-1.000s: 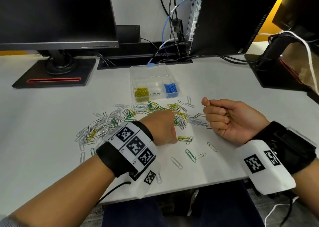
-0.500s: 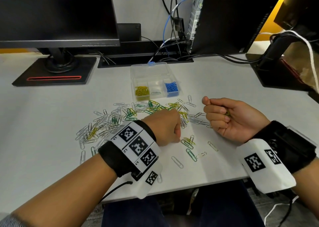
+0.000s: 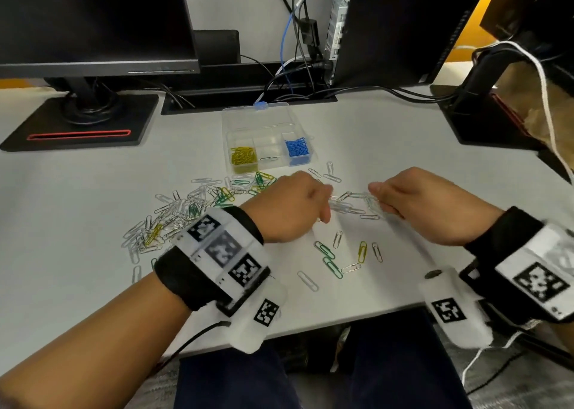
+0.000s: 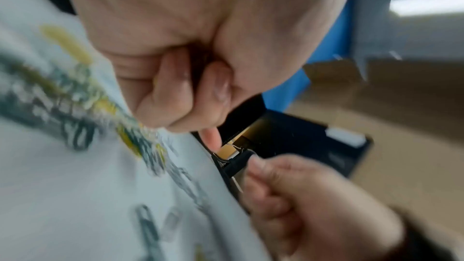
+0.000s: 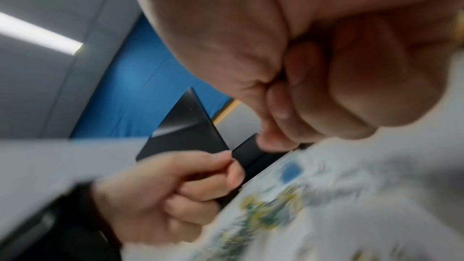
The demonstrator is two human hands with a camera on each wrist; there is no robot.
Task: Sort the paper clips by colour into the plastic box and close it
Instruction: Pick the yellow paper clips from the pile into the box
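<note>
The clear plastic box [image 3: 267, 114] lies open at the back, with yellow clips [image 3: 243, 157] in its left compartment, blue clips [image 3: 297, 149] in its right one and a single silver clip [image 3: 269, 159] in the middle. Mixed silver, green and yellow paper clips [image 3: 192, 204] are spread in front of it. My left hand [image 3: 323, 203] is curled, its fingertips down at a cluster of silver clips [image 3: 351, 202]; no clip shows in it. My right hand [image 3: 379, 199] is a fist just right of that cluster. A yellow glint [image 5: 459, 27] shows at its palm. Both wrist views are blurred.
Several loose clips, including green clips [image 3: 331, 265] and a yellow clip [image 3: 362, 250], lie near the table's front edge [image 3: 341, 317]. A monitor stand [image 3: 84, 119] sits back left. A computer tower [image 3: 388, 29] with cables [image 3: 298, 51] stands behind the box, and another stand [image 3: 484, 122] at the right.
My left hand has moved away from the front clips and up to the silver cluster. My right hand has turned palm-down and come left to meet it.
</note>
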